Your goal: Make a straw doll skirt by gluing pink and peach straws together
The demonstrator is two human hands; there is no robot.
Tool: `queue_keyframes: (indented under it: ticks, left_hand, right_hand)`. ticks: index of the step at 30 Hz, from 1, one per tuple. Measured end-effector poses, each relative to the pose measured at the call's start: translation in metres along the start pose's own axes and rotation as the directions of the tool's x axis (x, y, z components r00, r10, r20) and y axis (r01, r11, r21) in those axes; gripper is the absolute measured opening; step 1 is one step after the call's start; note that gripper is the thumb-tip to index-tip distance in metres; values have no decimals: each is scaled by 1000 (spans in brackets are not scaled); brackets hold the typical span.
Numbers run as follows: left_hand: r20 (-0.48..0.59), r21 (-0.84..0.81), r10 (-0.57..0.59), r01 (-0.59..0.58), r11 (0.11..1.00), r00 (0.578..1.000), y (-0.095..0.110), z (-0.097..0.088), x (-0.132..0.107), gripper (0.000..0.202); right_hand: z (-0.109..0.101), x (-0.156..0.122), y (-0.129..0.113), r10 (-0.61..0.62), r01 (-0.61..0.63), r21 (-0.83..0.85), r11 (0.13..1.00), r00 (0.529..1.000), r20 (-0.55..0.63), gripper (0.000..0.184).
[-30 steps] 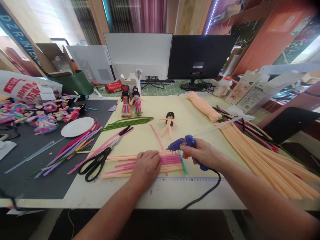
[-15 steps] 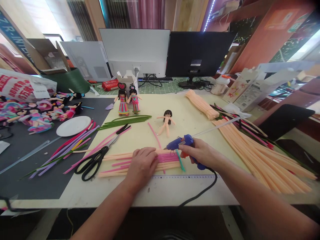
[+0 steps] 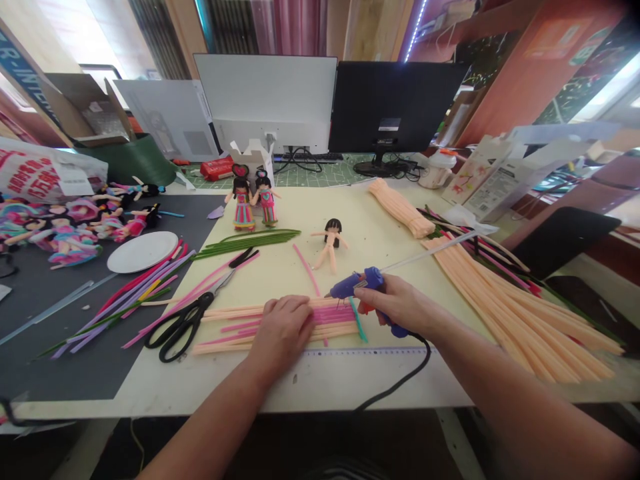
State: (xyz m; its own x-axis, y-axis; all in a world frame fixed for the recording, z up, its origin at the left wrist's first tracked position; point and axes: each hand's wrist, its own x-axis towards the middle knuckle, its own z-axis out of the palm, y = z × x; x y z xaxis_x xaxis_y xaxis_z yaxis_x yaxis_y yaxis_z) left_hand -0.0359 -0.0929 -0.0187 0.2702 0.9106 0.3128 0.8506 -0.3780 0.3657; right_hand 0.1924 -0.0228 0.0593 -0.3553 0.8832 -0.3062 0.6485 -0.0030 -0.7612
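Head view: flat row of pink and peach fuzzy stems (image 3: 333, 315) on cream-topped table (image 3: 220, 390). Left hand (image 3: 283, 327) across row's middle; cannot tell if fingers grip. Right hand (image 3: 393, 300), fingers round blue plastic glue gun (image 3: 349, 287), nozzle by row's far edge. Likely gluing; next calls for steady aim.

Left forearm (image 3: 215, 413) bare, in from the lower edge, slanting up and rightward; wrist close to straight. Left hand (image 3: 283, 327) palm down, back uppermost, fingers close together and slightly bent. Right forearm (image 3: 510, 387) bare, in from the lower right, slanting up and leftward. Right hand (image 3: 393, 303) curled in a grip, thumb (image 3: 364, 293) reaching left, other fingers partly hidden. Hands near each other, apart; right slightly higher.
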Motion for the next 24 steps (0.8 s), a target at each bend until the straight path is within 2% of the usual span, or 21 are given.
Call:
queue_keyframes:
  ticks: [13, 24]
  left_hand:
    - [25, 9, -11, 11, 1000, 1000, 1, 0, 0, 6]
    - [7, 23, 12, -12, 1000, 1000, 1, -1, -1, 10]
  right_hand:
    - [5, 2, -8, 21, -21, -43, 999, 1000, 14, 27]
    - [8, 13, -11, -15, 18, -84, 996, 999, 41, 24]
